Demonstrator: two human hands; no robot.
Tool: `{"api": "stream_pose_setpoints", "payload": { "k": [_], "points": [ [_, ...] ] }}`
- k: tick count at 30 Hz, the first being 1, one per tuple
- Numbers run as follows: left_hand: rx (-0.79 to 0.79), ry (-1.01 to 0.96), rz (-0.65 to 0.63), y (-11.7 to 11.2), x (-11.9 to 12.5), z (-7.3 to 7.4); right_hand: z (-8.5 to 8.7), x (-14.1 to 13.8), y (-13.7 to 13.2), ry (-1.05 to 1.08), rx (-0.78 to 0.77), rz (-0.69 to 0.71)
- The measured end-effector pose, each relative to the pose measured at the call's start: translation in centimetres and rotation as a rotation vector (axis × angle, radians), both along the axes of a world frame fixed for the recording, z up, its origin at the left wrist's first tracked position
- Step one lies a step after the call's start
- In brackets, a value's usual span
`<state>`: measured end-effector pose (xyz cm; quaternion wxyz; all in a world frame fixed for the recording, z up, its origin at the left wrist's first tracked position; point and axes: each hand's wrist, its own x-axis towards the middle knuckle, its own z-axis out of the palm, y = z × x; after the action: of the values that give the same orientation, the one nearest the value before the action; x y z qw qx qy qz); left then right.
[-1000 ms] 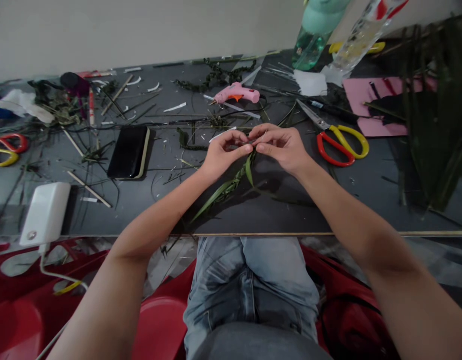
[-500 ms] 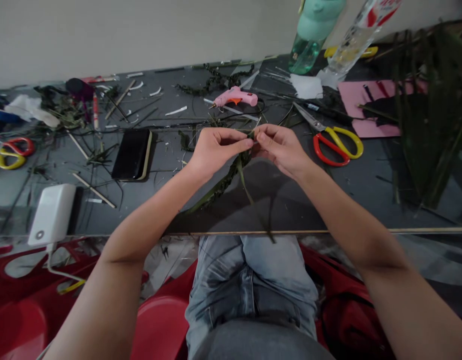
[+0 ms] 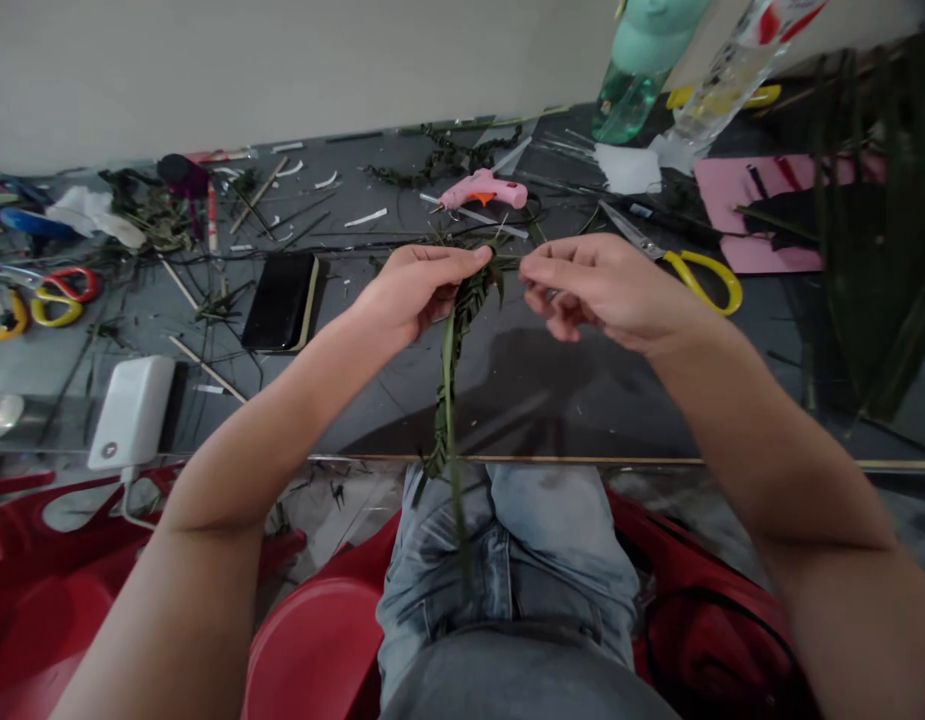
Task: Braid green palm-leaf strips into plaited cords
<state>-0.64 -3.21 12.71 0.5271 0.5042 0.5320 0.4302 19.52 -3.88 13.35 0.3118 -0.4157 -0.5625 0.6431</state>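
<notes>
Between thumb and fingers, my left hand (image 3: 424,285) grips the upper end of a braided green leaf strip (image 3: 448,375). The braid hangs down past the table edge, with a long loose leaf tail in front of my jeans. My right hand (image 3: 586,285), just to the right, pinches the end of a thin leaf strand (image 3: 509,258) drawn out sideways from the top of the braid. Its other fingers are curled loosely below. Behind my hands lies a pink glue gun (image 3: 483,190). Scissors (image 3: 702,280) with a yellow handle lie partly under my right hand and forearm.
A black phone (image 3: 280,302) and a white power bank (image 3: 132,412) lie to the left, among leaf scraps and sticks. More scissors (image 3: 66,295) are at far left. A green bottle (image 3: 631,85) and a clear bottle (image 3: 721,85) stand at the back. Large leaves (image 3: 878,260) cover the right side.
My right hand has moved right, away from my left, pulling a thin strand taut. The braid in my left hand now hangs more steeply, its end over the table edge.
</notes>
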Motion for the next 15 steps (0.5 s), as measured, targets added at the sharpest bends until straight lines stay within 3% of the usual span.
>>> {"api": "stream_pose_setpoints", "payload": {
  "k": [3,6,9,13,15],
  "points": [
    [-0.198,-0.139,-0.075,0.2,1.1,-1.0,-1.3,-0.8,0.0,-0.018,-0.087,0.0],
    [-0.226,-0.174,-0.024,1.0,1.5,-3.0,-3.1,-1.1,0.5,0.088,-0.183,-0.011],
    [-0.259,-0.205,-0.017,1.8,1.1,-5.1,-3.9,-0.2,1.4,0.053,-0.213,-0.08],
    [-0.109,-0.214,-0.032,2.0,1.0,-7.1,-4.1,1.3,2.4,-0.122,-0.158,0.028],
    [0.004,-0.209,0.004,1.8,1.5,-7.8,-4.9,1.1,2.7,-0.094,-0.087,-0.079]
  ]
}}
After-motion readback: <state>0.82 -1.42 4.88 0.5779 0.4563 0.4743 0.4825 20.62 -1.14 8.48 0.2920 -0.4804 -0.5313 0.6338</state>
